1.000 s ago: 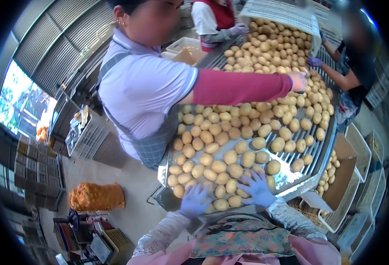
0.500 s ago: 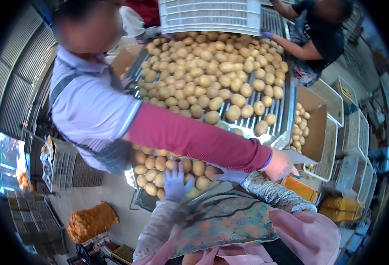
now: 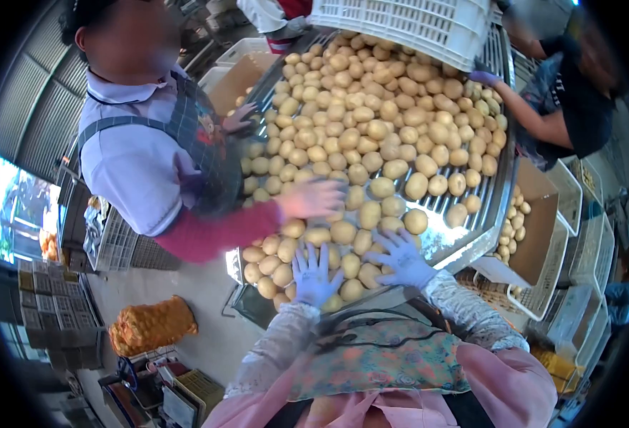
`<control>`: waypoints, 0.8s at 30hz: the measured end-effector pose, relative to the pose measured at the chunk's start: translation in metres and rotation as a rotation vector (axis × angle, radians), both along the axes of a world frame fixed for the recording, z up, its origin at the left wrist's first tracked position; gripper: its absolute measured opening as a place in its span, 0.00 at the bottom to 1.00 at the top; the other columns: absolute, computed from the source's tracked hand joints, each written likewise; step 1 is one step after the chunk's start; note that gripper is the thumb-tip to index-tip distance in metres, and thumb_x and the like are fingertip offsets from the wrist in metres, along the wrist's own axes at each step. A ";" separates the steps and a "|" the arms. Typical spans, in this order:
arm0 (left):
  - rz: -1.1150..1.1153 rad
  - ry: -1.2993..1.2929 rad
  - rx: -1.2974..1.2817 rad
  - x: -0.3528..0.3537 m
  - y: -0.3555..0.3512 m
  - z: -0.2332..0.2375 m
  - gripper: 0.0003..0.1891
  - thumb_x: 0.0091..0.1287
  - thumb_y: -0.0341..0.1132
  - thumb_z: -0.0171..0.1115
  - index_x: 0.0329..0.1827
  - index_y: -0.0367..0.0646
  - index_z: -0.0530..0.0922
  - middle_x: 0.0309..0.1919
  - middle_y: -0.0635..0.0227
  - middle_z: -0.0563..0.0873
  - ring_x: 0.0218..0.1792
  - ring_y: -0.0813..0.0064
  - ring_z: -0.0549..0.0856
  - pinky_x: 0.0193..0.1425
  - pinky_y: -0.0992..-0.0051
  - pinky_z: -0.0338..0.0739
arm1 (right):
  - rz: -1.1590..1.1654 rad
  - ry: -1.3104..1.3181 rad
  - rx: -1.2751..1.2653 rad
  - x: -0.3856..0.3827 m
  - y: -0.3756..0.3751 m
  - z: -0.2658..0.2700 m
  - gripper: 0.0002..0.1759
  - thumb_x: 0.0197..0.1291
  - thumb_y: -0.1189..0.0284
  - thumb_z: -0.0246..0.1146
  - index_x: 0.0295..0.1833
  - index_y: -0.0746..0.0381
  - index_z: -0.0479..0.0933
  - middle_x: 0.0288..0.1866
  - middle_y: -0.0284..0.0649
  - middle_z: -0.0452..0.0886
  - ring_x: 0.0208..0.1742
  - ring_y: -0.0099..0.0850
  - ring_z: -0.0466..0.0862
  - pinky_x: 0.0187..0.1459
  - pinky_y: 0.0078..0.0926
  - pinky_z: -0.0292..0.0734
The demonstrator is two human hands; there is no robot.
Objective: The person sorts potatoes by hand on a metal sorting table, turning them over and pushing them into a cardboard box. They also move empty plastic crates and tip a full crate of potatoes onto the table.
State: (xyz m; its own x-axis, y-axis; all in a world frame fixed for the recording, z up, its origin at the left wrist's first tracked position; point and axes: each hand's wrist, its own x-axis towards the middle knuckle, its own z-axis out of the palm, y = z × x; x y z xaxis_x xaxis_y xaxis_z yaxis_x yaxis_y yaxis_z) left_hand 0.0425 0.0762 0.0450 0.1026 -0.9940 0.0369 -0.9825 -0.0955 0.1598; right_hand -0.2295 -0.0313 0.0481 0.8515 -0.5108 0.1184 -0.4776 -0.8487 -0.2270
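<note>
My left hand [image 3: 313, 274] and my right hand [image 3: 402, 257], both in pale blue gloves, lie flat with spread fingers on potatoes [image 3: 357, 153] at the near end of a slatted metal sorting table [image 3: 471, 239]. Neither hand grips a potato. A co-worker in a lilac shirt, checked apron and red sleeve stands at the table's left side, one hand [image 3: 313, 198] resting on the potatoes just beyond my hands. Bare slats show to the right of my right hand.
A white plastic crate [image 3: 407, 23] is tipped over the table's far end. Another person's arm [image 3: 535, 118] reaches in from the right. A cardboard box with potatoes [image 3: 535, 221] and white crates [image 3: 575, 250] stand at right. An orange net sack [image 3: 150, 324] lies on the floor at left.
The co-worker's red-sleeved arm, stretched across toward the box at right, has pulled back onto the potatoes. My hands stay spread on the near potatoes. The view shifted.
</note>
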 end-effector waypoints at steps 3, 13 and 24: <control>-0.092 0.046 0.058 0.027 0.045 0.019 0.43 0.68 0.60 0.62 0.80 0.42 0.67 0.78 0.46 0.69 0.77 0.34 0.65 0.79 0.40 0.57 | 0.017 -0.101 0.006 -0.009 -0.006 0.015 0.43 0.50 0.39 0.70 0.75 0.36 0.74 0.83 0.47 0.65 0.79 0.53 0.66 0.75 0.65 0.57; 0.028 0.058 0.057 0.072 0.001 0.025 0.22 0.69 0.37 0.61 0.64 0.38 0.78 0.54 0.54 0.85 0.58 0.55 0.83 0.66 0.51 0.73 | 0.097 -0.141 0.071 0.053 0.016 -0.005 0.42 0.46 0.40 0.74 0.70 0.34 0.78 0.81 0.44 0.67 0.80 0.66 0.60 0.76 0.71 0.54; 0.003 0.313 0.368 0.087 -0.016 -0.001 0.48 0.64 0.48 0.70 0.85 0.43 0.56 0.66 0.42 0.79 0.58 0.40 0.85 0.62 0.49 0.81 | -0.098 -0.421 0.117 -0.005 0.030 -0.009 0.32 0.65 0.58 0.67 0.75 0.51 0.74 0.73 0.41 0.76 0.76 0.44 0.72 0.76 0.49 0.65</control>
State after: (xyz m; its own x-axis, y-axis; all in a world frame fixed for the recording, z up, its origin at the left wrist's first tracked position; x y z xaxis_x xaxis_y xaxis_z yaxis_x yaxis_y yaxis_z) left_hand 0.1292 0.0600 0.0435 0.0559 -0.9349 -0.3505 -0.8923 -0.2043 0.4025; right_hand -0.2350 -0.0012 0.0390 0.6886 -0.6170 0.3809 -0.4000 -0.7614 -0.5102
